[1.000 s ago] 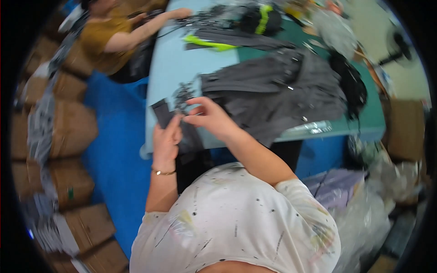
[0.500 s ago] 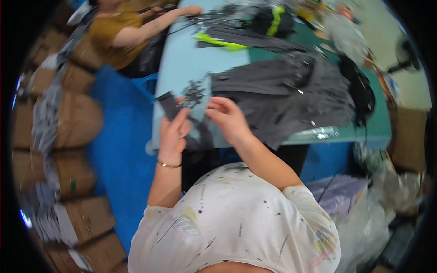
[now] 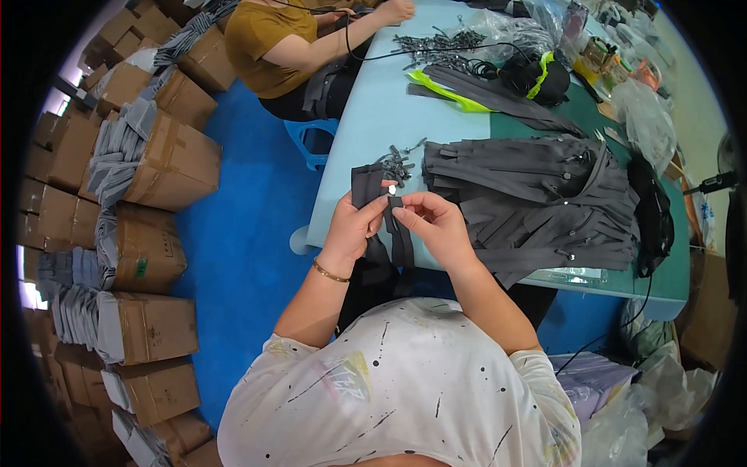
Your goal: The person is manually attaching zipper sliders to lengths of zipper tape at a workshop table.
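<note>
A dark grey zipper tape (image 3: pixel 366 185) is gripped in my left hand (image 3: pixel 348 226), its length hanging down past the table edge. My right hand (image 3: pixel 436 227) pinches a dark end of the tape close to my left fingertips. A small shiny metal piece (image 3: pixel 392 189), apparently a zipper slider, shows just above where the fingers meet. Beyond them, a small heap of dark zipper pulls (image 3: pixel 398 165) lies on the light-blue tabletop (image 3: pixel 366 117). To the right of my hands a large pile of dark grey zippers (image 3: pixel 537 202) spreads across the table.
A person in a mustard shirt (image 3: pixel 264 39) works at the table's far left, beside a blue stool (image 3: pixel 307 140). Another heap of pulls (image 3: pixel 443 47), a neon-yellow strip (image 3: pixel 451 93) and a black bag (image 3: pixel 654 210) lie on the table. Cardboard boxes (image 3: pixel 171 163) line the left.
My right hand has come in to meet the left and now pinches the tape end; before, the hands were apart. The whole view has shifted, so the table sits further right.
</note>
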`<action>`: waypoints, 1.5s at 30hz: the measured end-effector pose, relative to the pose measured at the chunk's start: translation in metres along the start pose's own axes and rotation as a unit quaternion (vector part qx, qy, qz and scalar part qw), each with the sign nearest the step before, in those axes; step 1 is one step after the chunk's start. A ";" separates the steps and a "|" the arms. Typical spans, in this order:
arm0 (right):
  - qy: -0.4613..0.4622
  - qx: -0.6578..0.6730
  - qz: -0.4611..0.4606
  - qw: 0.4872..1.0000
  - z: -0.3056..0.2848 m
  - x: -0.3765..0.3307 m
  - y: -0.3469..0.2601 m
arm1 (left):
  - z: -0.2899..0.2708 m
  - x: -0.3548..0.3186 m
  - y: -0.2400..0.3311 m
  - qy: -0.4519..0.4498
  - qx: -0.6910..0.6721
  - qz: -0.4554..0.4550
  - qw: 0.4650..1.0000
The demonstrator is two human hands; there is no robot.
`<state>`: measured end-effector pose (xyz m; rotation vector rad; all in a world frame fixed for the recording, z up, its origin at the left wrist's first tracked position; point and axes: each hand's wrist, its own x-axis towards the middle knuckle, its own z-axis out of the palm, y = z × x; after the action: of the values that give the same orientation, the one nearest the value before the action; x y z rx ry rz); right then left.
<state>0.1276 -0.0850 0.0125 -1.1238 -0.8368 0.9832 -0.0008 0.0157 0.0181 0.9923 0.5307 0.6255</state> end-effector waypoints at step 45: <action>0.050 -0.089 0.015 0.995 -0.014 -0.007 -0.001 | 0.002 -0.008 -0.010 0.033 0.083 -0.074 0.993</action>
<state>0.1387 -0.0962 0.0101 -1.3308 -0.8389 0.8825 -0.0025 0.0048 0.0110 1.0805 0.7172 0.4890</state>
